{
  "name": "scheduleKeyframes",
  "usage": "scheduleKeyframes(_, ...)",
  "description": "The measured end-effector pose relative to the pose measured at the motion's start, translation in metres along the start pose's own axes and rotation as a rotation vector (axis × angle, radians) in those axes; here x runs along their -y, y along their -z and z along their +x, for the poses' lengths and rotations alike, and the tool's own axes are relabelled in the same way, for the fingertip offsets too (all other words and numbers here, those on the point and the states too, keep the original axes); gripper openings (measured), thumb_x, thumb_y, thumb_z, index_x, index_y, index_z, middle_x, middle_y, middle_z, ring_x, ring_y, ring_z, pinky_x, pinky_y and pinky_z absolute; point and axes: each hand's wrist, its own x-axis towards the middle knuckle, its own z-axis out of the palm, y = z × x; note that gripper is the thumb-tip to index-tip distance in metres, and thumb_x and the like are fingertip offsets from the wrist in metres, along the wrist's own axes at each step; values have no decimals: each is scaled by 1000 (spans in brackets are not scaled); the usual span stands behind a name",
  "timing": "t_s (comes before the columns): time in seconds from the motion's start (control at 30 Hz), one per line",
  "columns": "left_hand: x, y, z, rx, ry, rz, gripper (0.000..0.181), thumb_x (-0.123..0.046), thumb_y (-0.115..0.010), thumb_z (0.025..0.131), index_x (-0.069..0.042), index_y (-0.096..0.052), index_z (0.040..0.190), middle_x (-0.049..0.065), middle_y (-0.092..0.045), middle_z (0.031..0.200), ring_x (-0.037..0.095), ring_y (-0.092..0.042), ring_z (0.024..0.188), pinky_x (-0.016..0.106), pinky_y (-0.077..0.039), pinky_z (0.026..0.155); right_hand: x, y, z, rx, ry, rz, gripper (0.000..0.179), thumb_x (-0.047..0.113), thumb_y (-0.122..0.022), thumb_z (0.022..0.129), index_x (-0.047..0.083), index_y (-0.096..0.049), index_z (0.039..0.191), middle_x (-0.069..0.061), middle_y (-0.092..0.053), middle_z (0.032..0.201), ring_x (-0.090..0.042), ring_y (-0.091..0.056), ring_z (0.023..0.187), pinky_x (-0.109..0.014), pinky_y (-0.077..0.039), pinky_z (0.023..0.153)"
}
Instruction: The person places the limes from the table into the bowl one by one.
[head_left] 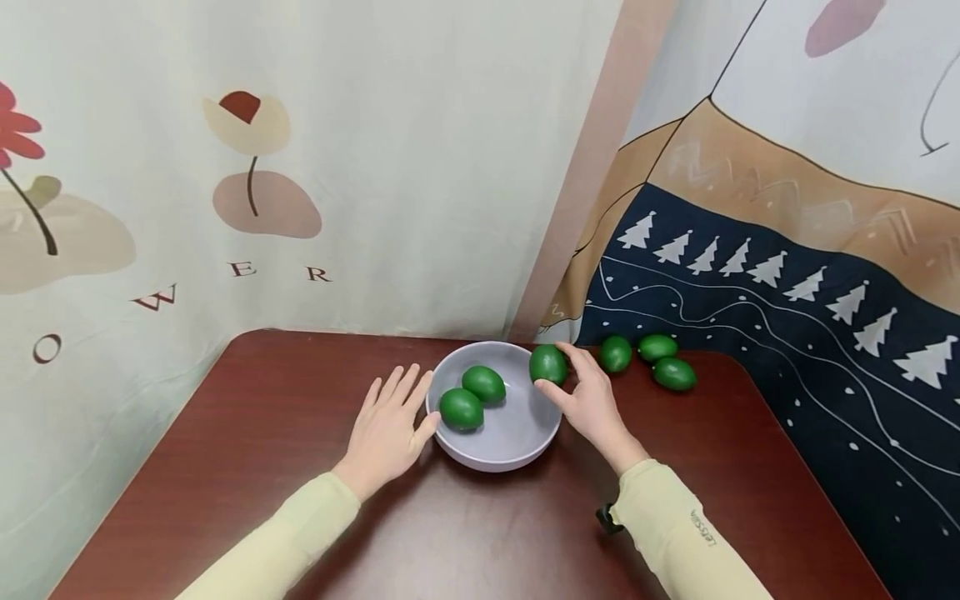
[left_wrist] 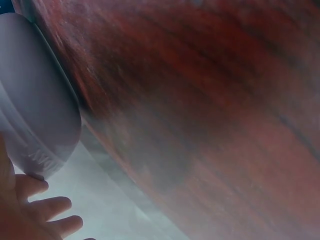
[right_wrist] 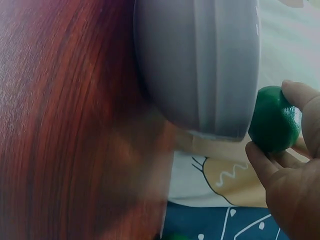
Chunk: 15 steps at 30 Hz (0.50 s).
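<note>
A pale grey-lilac bowl stands on the table, with two green limes lying inside it at the left. My right hand pinches another lime between thumb and fingers, at the bowl's right rim. In the right wrist view this held lime shows just above the rim. On the other side, my left hand has its fingers spread and straight, the thumb right at the bowl's left rim. The left wrist view shows the bowl's outer wall beside the fingers.
Three more limes lie close together at the table's back right. The dark red-brown table backs onto a pale printed curtain. A navy cloth with white trees hangs along the right side.
</note>
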Motion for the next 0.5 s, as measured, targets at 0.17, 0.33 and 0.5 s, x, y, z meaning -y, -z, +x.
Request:
scheduleKeyframes(0.17, -2, -1, -1, -17, -16, 7, 64, -45, -52, 104, -10, -46, 156, 17, -43, 161, 39, -34, 152, 59, -21, 124, 3, -7, -3, 10, -2, 13, 66, 16, -87, 84, 0, -58, 141, -20, -62, 129, -31, -65, 100, -51, -59, 86)
scheduleKeyframes(0.33, -3, 0, -1, -45, -23, 14, 63, -43, -54, 102, -8, -49, 155, 18, -45, 159, 41, -37, 149, 60, -24, 123, 5, -14, -2, 28, 39, 0, 66, 17, -88, 83, -2, -58, 140, -19, -63, 128, -31, -64, 101, -50, -58, 86)
scheduleKeyframes(0.5, -2, 1, -3, -38, -17, 17, 63, -43, -54, 102, -8, -48, 155, 18, -45, 159, 41, -37, 149, 61, -25, 122, 5, -21, -2, 54, 67, -53, 65, 19, -87, 84, -2, -58, 139, -19, -63, 128, -32, -63, 105, -49, -57, 90)
